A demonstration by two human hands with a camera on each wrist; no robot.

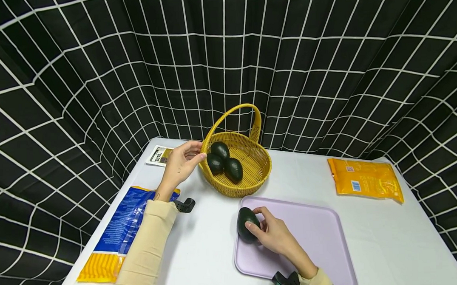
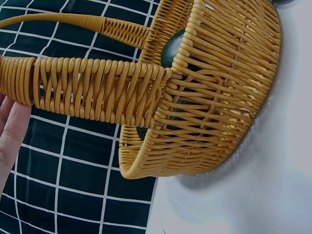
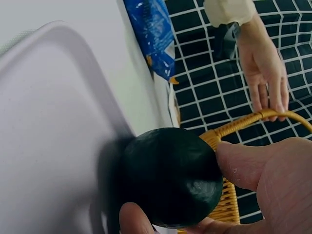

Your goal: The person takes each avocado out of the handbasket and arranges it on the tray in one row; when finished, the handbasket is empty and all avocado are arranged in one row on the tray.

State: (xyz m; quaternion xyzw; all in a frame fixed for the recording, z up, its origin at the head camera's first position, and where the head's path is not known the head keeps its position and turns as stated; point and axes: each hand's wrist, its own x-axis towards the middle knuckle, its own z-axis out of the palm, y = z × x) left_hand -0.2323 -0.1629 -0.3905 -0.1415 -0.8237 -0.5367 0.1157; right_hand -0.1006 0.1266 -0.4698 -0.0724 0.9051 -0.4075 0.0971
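Observation:
My right hand (image 1: 274,232) grips a dark green avocado (image 1: 247,225) over the left edge of a pale purple tray (image 1: 313,241). In the right wrist view the thumb and fingers curl round the same avocado (image 3: 170,178). My left hand (image 1: 181,163) holds the left side of the handle of a yellow wicker basket (image 1: 253,175). Only some fingers (image 2: 10,129) show beside the handle (image 2: 97,90) in the left wrist view. Three avocados (image 1: 233,170) lie together in the left part of the basket, partly seen through its weave in the left wrist view.
A blue and yellow packet (image 1: 121,223) lies on the left, partly under the left forearm. Behind the left hand is a small white packet (image 1: 158,156). An orange packet (image 1: 366,180) lies at the right. Black gridded curtain (image 1: 306,71) surrounds the white table (image 1: 202,254).

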